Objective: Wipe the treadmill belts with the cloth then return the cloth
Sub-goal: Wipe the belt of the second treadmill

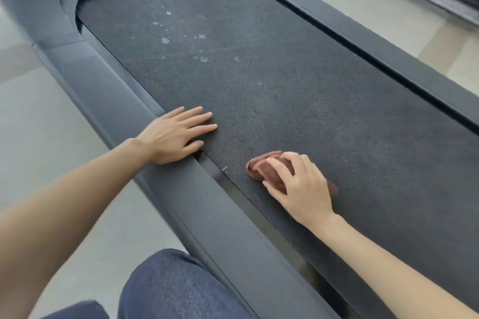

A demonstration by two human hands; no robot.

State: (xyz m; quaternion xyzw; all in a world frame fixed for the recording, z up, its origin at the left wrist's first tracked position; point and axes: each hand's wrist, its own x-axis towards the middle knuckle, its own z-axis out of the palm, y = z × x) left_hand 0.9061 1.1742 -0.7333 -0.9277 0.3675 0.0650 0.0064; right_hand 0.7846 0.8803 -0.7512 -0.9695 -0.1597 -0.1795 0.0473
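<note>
- Pale tiled floor (51,124) surrounds a dark treadmill belt (285,72).
- Grey side rail (108,90) at 9 o'clock bears the left hand (173,134), flat, fingers spread onto the belt.
- Right hand (298,184) grips a bunched brown cloth (261,166) on the belt at 5 o'clock.
- White spots (204,59) dot the belt toward 11 o'clock.
</note>
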